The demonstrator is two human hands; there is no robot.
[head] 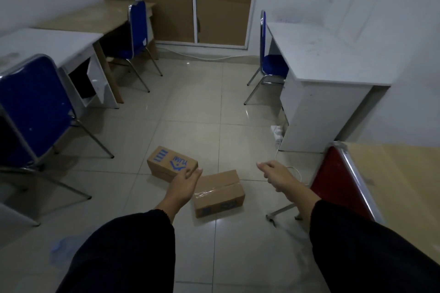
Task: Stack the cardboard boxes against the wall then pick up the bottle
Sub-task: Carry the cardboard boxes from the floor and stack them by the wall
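Printed cardboard box (171,162) and taped cardboard box (220,195) lie close together on the floor (190,107), mid-room; left grip (184,185) reaches out over the printed box's near corner, relaxed, empty; right grip (276,173) loose, empty.

I see both arms stretched forward, dark sleeves down to the wrists. The left hand (184,185) is loose, fingers relaxed. The right hand (273,172) has its fingers loosely curled.

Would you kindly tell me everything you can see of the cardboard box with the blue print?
The printed box is a small brown cardboard carton, closed, lying flat on the tiled floor, turned at an angle. Blue lettering and bars mark its top. The left hand overlaps its near corner; contact is unclear.
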